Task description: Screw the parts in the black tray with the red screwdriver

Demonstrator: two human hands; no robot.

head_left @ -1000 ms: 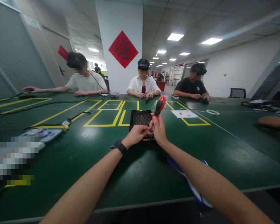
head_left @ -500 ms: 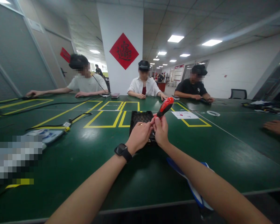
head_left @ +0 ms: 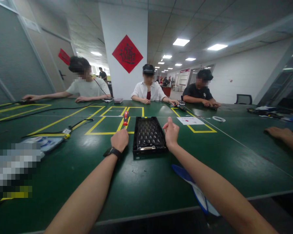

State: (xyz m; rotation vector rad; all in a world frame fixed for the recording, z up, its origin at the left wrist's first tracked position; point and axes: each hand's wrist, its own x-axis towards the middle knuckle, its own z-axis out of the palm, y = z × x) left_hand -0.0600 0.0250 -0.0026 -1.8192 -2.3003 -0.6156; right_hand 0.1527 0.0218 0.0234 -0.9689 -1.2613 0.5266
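Note:
A red and black screwdriver (head_left: 126, 118) stands handle up, its shaft running down into my closed left hand (head_left: 119, 140). That hand is left of a shallow black case (head_left: 150, 131) with a perforated bottom, which lies on the green table. My right hand (head_left: 172, 134) is at the case's right side, thumb raised apart from loosely curled fingers. I see nothing in it; whether it touches the case's edge I cannot tell.
Yellow tape outlines mark the green table (head_left: 136, 195). A printed white sheet (head_left: 190, 120) and a white ring (head_left: 218, 119) lie to the right. A blue and white item (head_left: 192, 187) is under my right forearm. Cables lie left; several people sit around the table.
My hands have moved apart from above the case, uncovering it. The screwdriver has passed from my right hand to my left and shifted left.

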